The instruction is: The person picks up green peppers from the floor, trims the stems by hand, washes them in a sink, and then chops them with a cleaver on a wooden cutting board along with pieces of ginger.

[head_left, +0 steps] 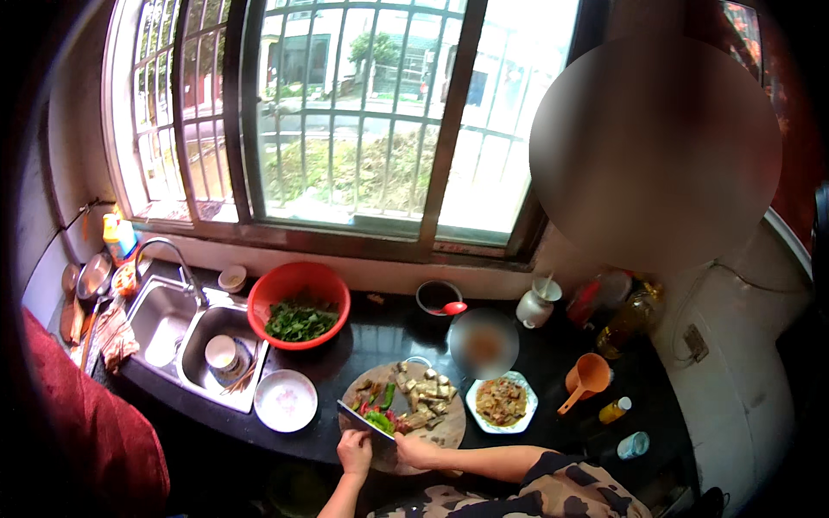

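A round wooden cutting board (363, 380) lies near the counter's front edge. My right hand (416, 451) is closed around the handle of a kitchen knife (367, 420), its blade slanting up to the left over the board. Just below the blade, my left hand (354, 451) has its fingers curled in at the board's near left edge; what they hold, if anything, is hidden. Beyond the blade lie cut green and red peppers (380, 419). Pale tofu-like chunks (430, 393) cover the board's far right part.
A double sink (186, 354) with bowls is at left, beside a red basin (298, 268) of leafy greens. A white floral plate (286, 401) sits left of the board. Right stand a plate of cooked food (502, 402), an orange scoop (589, 375) and a yellow-capped jar (615, 409).
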The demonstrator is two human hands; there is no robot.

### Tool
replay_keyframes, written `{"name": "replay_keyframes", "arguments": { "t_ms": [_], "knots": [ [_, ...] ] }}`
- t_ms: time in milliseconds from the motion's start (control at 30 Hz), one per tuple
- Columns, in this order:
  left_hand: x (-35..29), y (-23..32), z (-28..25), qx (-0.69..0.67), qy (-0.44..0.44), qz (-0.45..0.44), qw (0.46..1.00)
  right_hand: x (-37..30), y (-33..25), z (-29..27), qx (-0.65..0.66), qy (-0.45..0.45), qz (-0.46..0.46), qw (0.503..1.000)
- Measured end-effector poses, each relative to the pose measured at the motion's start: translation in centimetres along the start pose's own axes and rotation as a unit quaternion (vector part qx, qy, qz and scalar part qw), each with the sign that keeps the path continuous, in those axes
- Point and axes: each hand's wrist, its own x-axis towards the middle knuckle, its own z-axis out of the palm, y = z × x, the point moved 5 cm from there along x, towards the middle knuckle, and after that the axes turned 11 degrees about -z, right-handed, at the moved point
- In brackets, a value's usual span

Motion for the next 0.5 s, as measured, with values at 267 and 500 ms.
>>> {"name": "replay_keyframes", "arguments": {
  "t_ms": [267,500],
  "knots": [
    [0.3,0.7,-0.4,-0.028,0.005,0.021,0.999,3.5,2.4,-0.4,-0.068,0.016,-0.065,0.995],
    [0.1,0.4,-0.4,-0.040,-0.020,-0.018,0.999,1.6,0.5,-1.5,0.032,-0.024,-0.001,0.999]
  ]
}}
